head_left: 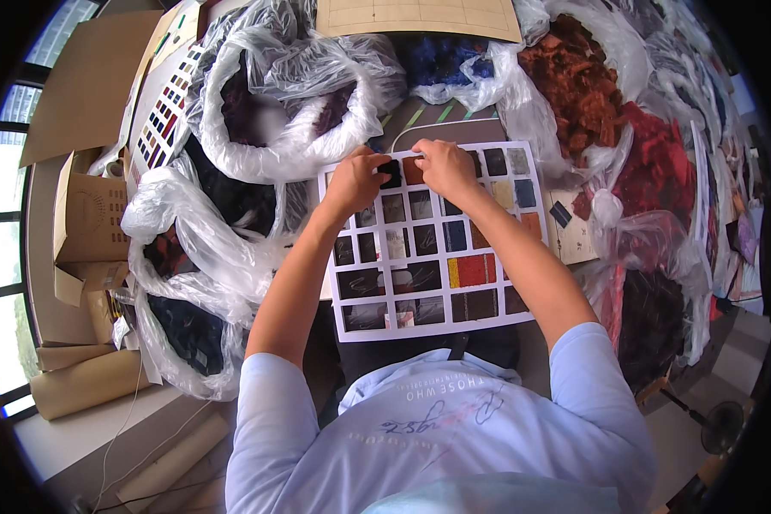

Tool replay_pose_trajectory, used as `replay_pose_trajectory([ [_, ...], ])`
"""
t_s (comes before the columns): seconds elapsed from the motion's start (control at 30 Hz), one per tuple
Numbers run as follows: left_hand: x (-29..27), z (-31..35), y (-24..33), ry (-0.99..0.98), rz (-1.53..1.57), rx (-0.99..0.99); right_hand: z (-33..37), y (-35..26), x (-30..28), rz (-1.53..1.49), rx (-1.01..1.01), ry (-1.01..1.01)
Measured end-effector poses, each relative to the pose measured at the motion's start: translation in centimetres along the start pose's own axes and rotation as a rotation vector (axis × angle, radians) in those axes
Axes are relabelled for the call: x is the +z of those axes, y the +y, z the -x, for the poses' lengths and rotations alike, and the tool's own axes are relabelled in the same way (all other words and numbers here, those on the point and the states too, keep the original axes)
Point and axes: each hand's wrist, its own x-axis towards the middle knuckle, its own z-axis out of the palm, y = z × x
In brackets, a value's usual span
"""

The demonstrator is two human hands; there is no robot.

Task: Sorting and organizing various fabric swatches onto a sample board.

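Observation:
A white sample card (pixel 433 332) with rows of fabric swatches lies in front of me, tilted slightly. Black and grey swatches fill most of its left side; red-and-yellow, blue, beige and rust ones sit among them. At the card's top edge, my left hand (pixel 355 184) is closed, its fingertips pinched at a black swatch (pixel 391 174). Beside it my right hand (pixel 447 173) is also closed, thumb and fingers at the upper edge of a rust-brown swatch (pixel 412 170). Fingers partly cover both swatches, so the exact grip is hard to see.
Clear plastic bags (pixel 295 146) of dark, blue, rust (pixel 574 81) and red (pixel 655 163) fluffy material crowd both sides and the back. Another swatch card (pixel 164 116) lies at the far left, near a cardboard box (pixel 92 210) and a brown paper roll (pixel 90 384).

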Motion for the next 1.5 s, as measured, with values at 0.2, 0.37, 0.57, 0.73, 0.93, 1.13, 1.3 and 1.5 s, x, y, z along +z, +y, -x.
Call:
replay_pose_trajectory([
  [0.2,0.4,1.6,0.3,0.096,-0.214,0.218,1.4,0.1,-0.3,0.055,-0.446,0.011],
  [0.37,-1.2,0.8,0.4,-0.102,-0.280,0.179,0.5,-0.8,-1.3,0.248,-0.507,-0.077],
  [0.57,-6.9,7.4,-2.9,0.399,-0.199,-0.037,0.9,-0.6,-1.4,0.275,-0.513,-0.099],
  [0.73,-14.0,10.6,-11.8,0.607,-0.481,-0.422,0.5,-1.3,-1.8,0.260,-0.471,-0.130],
  [0.93,-15.8,11.2,-16.7,0.456,-0.527,-0.510,-1.2,-3.4,-3.0,0.318,-0.317,-0.375],
  [1.13,-16.3,13.2,-15.6,0.646,-0.431,-0.509,-6.1,-10.1,-0.5,0.137,-0.445,-0.160],
  [1.3,-16.6,14.6,-11.2,0.708,-0.120,-0.567,-13.0,-13.1,3.7,0.174,-0.553,-0.117],
  [1.5,-14.1,18.7,-7.3,0.724,0.153,-0.565,-16.9,-12.5,5.3,0.603,-0.659,-0.247],
])
